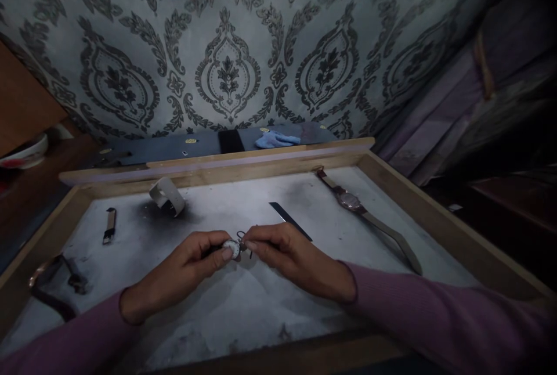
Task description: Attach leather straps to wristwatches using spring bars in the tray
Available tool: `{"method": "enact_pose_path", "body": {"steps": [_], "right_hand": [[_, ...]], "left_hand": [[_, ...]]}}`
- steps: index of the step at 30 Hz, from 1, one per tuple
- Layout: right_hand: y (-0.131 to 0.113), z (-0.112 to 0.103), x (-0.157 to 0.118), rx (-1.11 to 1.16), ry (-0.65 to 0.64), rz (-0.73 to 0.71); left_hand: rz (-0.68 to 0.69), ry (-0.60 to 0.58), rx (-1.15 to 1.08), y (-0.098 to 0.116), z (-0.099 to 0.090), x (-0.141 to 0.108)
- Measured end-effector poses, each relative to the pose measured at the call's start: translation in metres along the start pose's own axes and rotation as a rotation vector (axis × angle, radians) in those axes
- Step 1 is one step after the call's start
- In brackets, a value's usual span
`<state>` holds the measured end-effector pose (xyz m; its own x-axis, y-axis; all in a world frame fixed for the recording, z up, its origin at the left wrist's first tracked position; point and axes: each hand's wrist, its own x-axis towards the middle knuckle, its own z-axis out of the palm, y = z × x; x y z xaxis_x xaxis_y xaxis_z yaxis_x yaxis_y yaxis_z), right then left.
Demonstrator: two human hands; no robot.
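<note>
Between the thumb and fingers of my left hand [185,262] is a small watch [232,248] with a white dial, held above the white-bottomed tray. My right hand [298,262] pinches at the watch's right side; what sits in its fingertips is too small to make out. A thin dark loop [241,235] shows between the two hands. Just behind my right hand lies a dark flat strip [290,221] with a straight edge. A short strap piece [109,226] and a light curved band-like piece [167,194] rest beyond my left hand.
The tray has a raised wooden rim [261,155] all round. On the right lies a watch [349,201] with a long strap; a dark curved strap [50,299] is at the left. Behind the rim are a blue cloth [277,139] and a patterned wall [278,44]. A bowl [26,153] stands far left.
</note>
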<state>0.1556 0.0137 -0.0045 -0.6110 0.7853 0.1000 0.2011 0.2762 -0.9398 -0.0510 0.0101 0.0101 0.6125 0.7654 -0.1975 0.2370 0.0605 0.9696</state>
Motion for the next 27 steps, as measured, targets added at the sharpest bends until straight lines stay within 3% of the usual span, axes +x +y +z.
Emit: {"method": "enact_pose_path", "body": {"steps": [7, 11, 22, 27], "right_hand": [[0.001, -0.001, -0.001, -0.195, -0.052, -0.012], [0.003, -0.003, 0.0, -0.214, -0.004, -0.012], [0.007, -0.003, 0.005, 0.093, 0.072, 0.141], [0.01, 0.0, 0.007, 0.262, 0.041, 0.174]], "left_hand": [[-0.053, 0.006, -0.042, -0.004, -0.003, -0.001], [-0.09, -0.003, -0.111, -0.007, -0.007, 0.0], [-0.034, -0.007, -0.264, -0.013, -0.007, 0.006], [-0.028, -0.019, -0.319, -0.018, -0.006, 0.006]]}}
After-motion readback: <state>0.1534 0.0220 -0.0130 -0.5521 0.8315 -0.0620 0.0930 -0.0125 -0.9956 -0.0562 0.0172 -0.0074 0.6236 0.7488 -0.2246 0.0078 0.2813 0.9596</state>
